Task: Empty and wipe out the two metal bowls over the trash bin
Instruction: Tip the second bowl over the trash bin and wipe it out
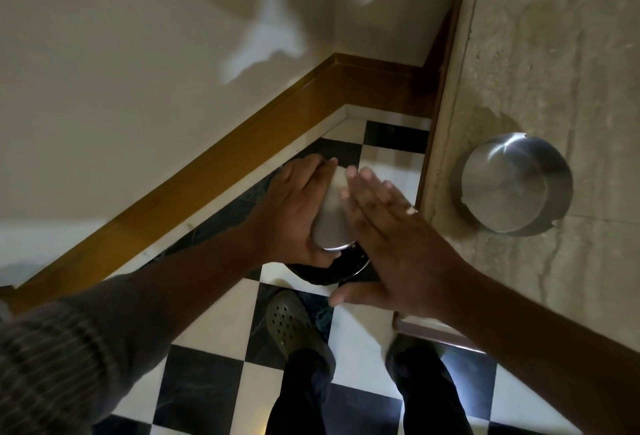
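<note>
My left hand (294, 212) grips a small metal bowl (332, 230), held upside down with its base facing up. It hangs above a dark round trash bin (332, 270) on the floor, which my hands mostly hide. My right hand (391, 233) is flat with its fingers straight, and its palm lies against the right side of that bowl. A second metal bowl (512, 185) with notches in its rim stands upright on the stone counter (554, 53) at the right, apart from both hands.
The floor is black and white checkered tile (207, 382). A wooden baseboard (225, 164) runs along the wall behind the bin. My feet stand just in front of the bin, the left one in a dark green clog (291, 323). The counter edge borders the bin's right side.
</note>
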Motion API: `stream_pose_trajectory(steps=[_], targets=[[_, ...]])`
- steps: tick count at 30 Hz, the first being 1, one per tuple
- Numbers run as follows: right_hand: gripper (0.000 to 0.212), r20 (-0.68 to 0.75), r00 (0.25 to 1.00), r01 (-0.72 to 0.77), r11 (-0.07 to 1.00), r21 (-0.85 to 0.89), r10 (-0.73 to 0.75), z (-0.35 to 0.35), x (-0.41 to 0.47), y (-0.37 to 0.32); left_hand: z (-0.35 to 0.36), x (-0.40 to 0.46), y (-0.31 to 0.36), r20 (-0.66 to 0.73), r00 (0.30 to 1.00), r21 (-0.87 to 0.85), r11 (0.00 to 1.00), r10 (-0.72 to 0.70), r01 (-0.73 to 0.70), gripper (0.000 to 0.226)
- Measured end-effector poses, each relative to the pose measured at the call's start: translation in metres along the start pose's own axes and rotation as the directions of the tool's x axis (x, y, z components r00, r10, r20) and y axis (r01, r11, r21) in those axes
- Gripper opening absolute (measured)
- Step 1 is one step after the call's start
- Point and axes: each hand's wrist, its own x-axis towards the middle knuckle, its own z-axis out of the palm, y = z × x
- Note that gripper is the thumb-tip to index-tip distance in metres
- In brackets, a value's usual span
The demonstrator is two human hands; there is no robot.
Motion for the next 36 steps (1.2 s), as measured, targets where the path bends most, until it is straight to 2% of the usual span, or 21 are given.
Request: stream_pose_trajectory(steps=[3, 4, 5, 6, 8, 9, 10, 11, 13, 15, 16, 17, 18, 20, 21, 22, 27, 29, 31, 34, 36], targets=[[0.120, -0.377, 0.926, -0.007, 1.000, 0.029, 0.018, -0.032, 0.001, -0.007, -0.007, 0.000, -0.005, -0.029, 0.999, -0.003, 1.000, -0.029, 0.029, 0.130], [0.119, -0.453, 0.891, -0.021, 1.000, 0.020, 0.027, -0.037, 0.001, -0.008, -0.008, 0.002, -0.003, -0.039, 0.999, 0.004, 0.999, -0.034, 0.034, 0.131], [0.120, -0.460, 0.887, -0.034, 0.999, -0.009, 0.026, -0.038, 0.001, -0.008, -0.010, 0.004, 0.001, -0.053, 0.998, -0.006, 0.999, -0.036, 0.036, 0.131], [0.123, -0.382, 0.924, -0.032, 0.998, -0.048, 0.011, -0.033, 0.002, -0.006, -0.011, 0.005, 0.005, -0.068, 0.997, -0.029, 0.999, -0.042, 0.040, 0.129], [0.129, -0.052, 0.998, 0.028, 0.994, -0.110, -0.034, -0.013, 0.005, 0.000, -0.010, 0.007, 0.011, -0.047, 0.998, -0.049, 0.998, -0.050, 0.048, 0.129], [0.130, 0.066, 0.996, 0.060, 0.992, -0.112, -0.053, -0.004, 0.003, 0.003, -0.008, 0.008, 0.014, -0.023, 0.999, -0.035, 0.998, -0.045, 0.045, 0.130], [0.129, 0.106, 0.992, 0.087, 0.990, -0.112, -0.075, 0.003, 0.006, 0.004, -0.007, 0.005, 0.009, -0.007, 0.999, -0.015, 0.999, -0.053, 0.052, 0.129], [0.128, 0.073, 0.994, 0.083, 0.992, -0.099, -0.076, 0.003, 0.007, 0.004, -0.003, 0.002, 0.006, -0.008, 0.998, -0.012, 0.998, -0.055, 0.055, 0.127], [0.124, -0.185, 0.981, 0.050, 0.997, -0.053, -0.059, -0.017, 0.010, 0.000, 0.000, 0.001, 0.000, -0.043, 0.997, -0.034, 0.998, -0.058, 0.057, 0.124], [0.123, -0.436, 0.899, 0.025, 0.999, -0.031, -0.035, -0.039, 0.011, -0.006, -0.001, 0.000, -0.003, -0.066, 0.996, -0.037, 0.998, -0.058, 0.056, 0.130], [0.123, -0.492, 0.870, 0.012, 1.000, -0.028, -0.024, -0.041, 0.011, -0.005, -0.003, -0.001, -0.002, -0.078, 0.995, -0.023, 0.998, -0.057, 0.056, 0.133], [0.122, -0.479, 0.877, 0.000, 0.999, -0.049, -0.024, -0.037, 0.011, -0.003, -0.005, -0.001, 0.000, -0.091, 0.994, -0.018, 0.999, -0.053, 0.051, 0.134], [0.122, -0.384, 0.923, 0.009, 0.996, -0.089, -0.043, -0.028, 0.011, 0.001, -0.007, -0.001, 0.002, -0.095, 0.994, -0.023, 0.999, -0.047, 0.045, 0.132], [0.124, -0.015, 0.998, 0.065, 0.990, -0.122, -0.067, 0.000, 0.010, 0.008, -0.009, 0.000, 0.002, -0.076, 0.997, -0.003, 1.000, -0.012, 0.012, 0.129], [0.127, 0.129, 0.989, 0.089, 0.991, -0.103, -0.075, 0.011, 0.008, 0.010, -0.009, -0.001, 0.002, -0.043, 0.999, 0.017, 1.000, 0.022, -0.021, 0.128], [0.128, 0.192, 0.978, 0.095, 0.992, -0.088, -0.077, 0.017, 0.007, 0.012, -0.008, -0.003, 0.000, -0.013, 0.999, 0.033, 0.998, 0.048, -0.047, 0.126], [0.122, 0.015, 0.998, 0.070, 0.991, -0.114, -0.069, 0.002, 0.014, 0.015, -0.007, -0.007, -0.011, -0.088, 0.994, 0.043, 0.997, 0.066, -0.063, 0.124], [0.117, 0.014, 0.998, 0.070, 0.988, -0.139, -0.069, 0.004, 0.012, 0.019, -0.009, -0.006, -0.011, -0.124, 0.990, 0.042, 0.997, 0.070, -0.065, 0.127], [0.100, 0.017, 0.997, 0.081, 0.982, -0.170, -0.080, 0.012, 0.011, 0.022, -0.013, -0.003, -0.008, -0.123, 0.989, 0.005, 0.997, 0.083, -0.083, 0.129], [0.061, -0.054, 0.996, 0.068, 0.994, -0.087, -0.073, 0.016, 0.013, 0.023, -0.018, -0.001, 0.004, -0.076, 0.997, -0.159, 0.987, 0.017, -0.029, 0.125], [0.053, -0.057, 0.998, 0.039, 0.997, 0.069, -0.035, 0.009, 0.018, 0.023, -0.026, 0.001, 0.011, 0.049, 0.987, -0.371, 0.915, -0.151, 0.158, 0.112]])
